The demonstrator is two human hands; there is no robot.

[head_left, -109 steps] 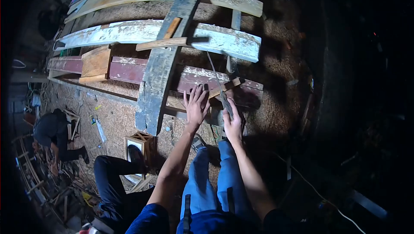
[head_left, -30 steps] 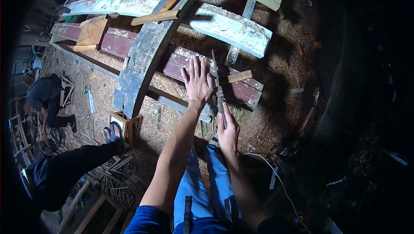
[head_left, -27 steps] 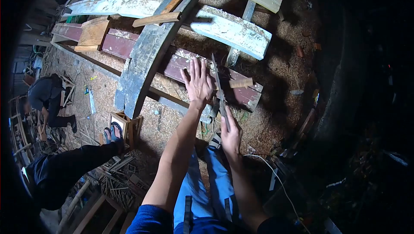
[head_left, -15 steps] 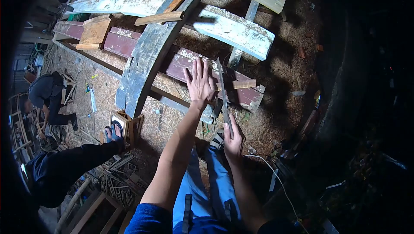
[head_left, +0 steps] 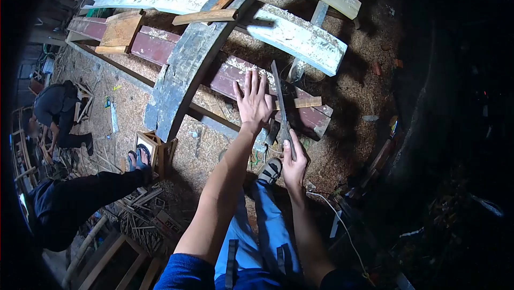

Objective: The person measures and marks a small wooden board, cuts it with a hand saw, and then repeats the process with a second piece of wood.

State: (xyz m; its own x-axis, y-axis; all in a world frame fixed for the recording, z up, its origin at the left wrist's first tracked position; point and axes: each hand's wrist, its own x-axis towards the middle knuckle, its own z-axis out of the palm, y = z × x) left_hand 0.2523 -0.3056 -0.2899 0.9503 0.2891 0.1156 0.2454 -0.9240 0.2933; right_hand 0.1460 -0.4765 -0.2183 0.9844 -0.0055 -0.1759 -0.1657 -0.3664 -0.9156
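On dark red sawdust-dusted wooden plank (head_left: 225, 78), my left hand (head_left: 254, 105) presses flat, fingers spread; my right hand (head_left: 293, 159) fingers wrapped round long thin-bladed handsaw (head_left: 280, 97)

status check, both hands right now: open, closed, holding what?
Left hand: open, fingers spread, flat on the reddish plank.
Right hand: closed, grip on the handle of the handsaw.

A long, narrow handsaw (head_left: 279, 94) is set on edge across a sawdust-covered dark-red plank (head_left: 160, 49), just beside a pale wooden strip (head_left: 306, 102).
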